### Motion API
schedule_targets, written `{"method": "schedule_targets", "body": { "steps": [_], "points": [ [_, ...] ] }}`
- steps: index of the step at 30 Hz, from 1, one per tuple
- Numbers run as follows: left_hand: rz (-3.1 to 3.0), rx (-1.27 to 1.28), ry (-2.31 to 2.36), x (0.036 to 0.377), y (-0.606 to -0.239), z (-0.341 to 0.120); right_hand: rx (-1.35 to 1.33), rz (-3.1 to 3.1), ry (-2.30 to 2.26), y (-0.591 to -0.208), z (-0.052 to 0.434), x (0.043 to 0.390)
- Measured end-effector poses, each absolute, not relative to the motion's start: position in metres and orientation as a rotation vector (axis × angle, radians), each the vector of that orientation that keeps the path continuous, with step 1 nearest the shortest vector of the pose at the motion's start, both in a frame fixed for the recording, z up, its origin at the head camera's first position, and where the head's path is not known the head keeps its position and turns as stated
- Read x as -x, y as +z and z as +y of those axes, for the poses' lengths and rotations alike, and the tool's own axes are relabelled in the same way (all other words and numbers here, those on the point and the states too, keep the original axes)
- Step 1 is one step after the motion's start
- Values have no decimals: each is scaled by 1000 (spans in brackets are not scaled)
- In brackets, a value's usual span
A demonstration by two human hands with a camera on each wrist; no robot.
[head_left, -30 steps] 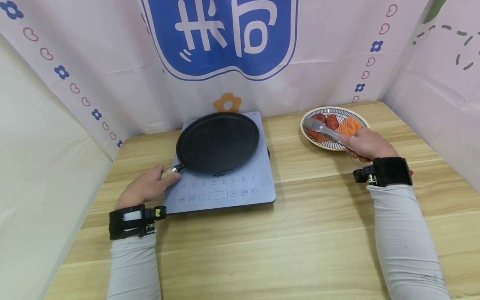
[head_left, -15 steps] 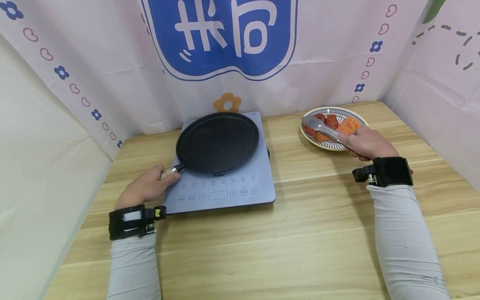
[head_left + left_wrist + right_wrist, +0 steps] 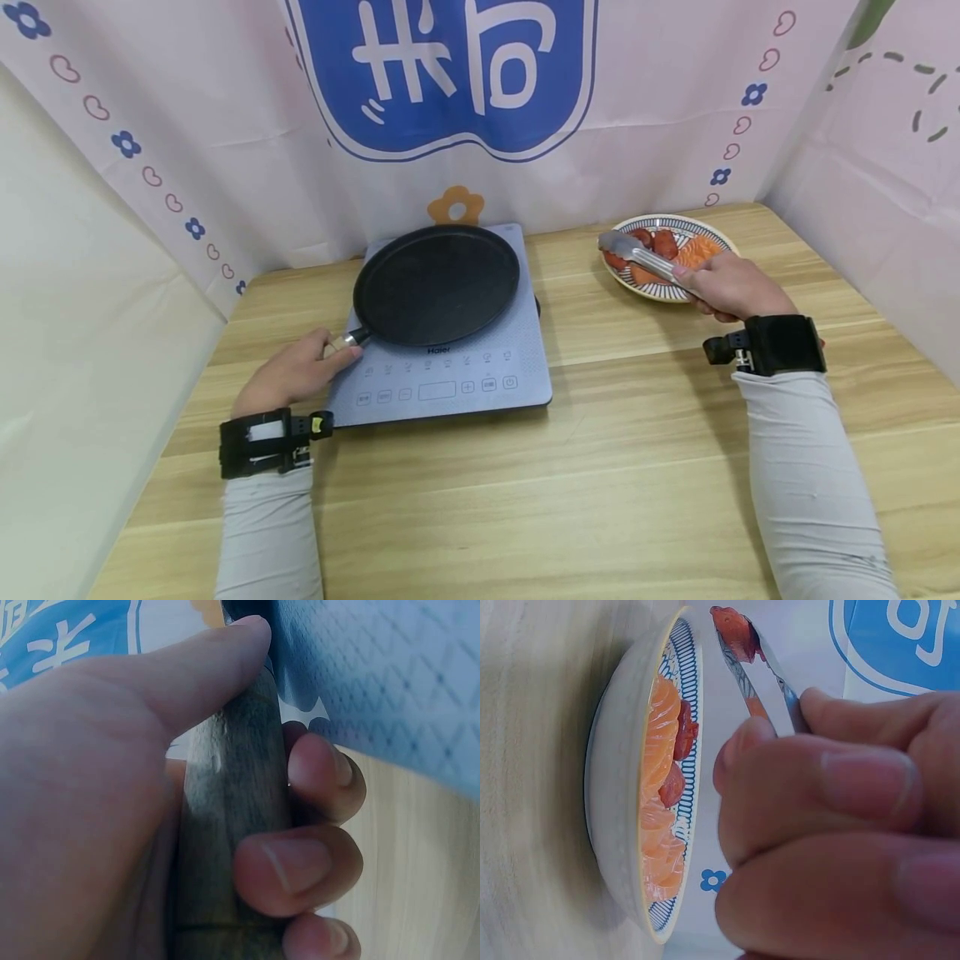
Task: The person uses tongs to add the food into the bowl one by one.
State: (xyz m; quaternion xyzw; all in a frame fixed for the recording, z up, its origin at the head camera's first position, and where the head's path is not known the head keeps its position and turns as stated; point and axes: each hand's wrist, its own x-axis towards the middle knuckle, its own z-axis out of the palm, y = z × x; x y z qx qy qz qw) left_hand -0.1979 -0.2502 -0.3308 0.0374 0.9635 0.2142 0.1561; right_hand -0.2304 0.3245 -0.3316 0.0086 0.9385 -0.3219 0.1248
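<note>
at near left, the left hand (image 3: 296, 372) grips the handle (image 3: 234, 776) of one pan (image 3: 437, 285), likely stiff and hefty, sitting on one cooker (image 3: 527, 350). farther right, the right hand (image 3: 738, 287) grips one pair of tongs (image 3: 654, 264), which pinch one red piece (image 3: 736, 634), probably soft and slippery, best nipped mid-body, above the left rim of one plate (image 3: 621, 776). on it lie two more red pieces (image 3: 683, 732) and orange slices (image 3: 661, 735) too overlapped to count.

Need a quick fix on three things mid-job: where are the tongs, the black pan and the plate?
Tongs (image 3: 654, 263): head view, on the metal shaft.
Black pan (image 3: 437, 285): head view, middle of the flat cooking surface.
Plate (image 3: 617, 772): right wrist view, on the pale outer wall.
</note>
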Motion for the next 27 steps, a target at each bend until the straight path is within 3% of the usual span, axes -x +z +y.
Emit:
{"method": "schedule_targets", "body": {
  "steps": [27],
  "points": [
    [2756,-102,617,198,-332,-252,103,2770,-993,-322,304,226]
  ]
}}
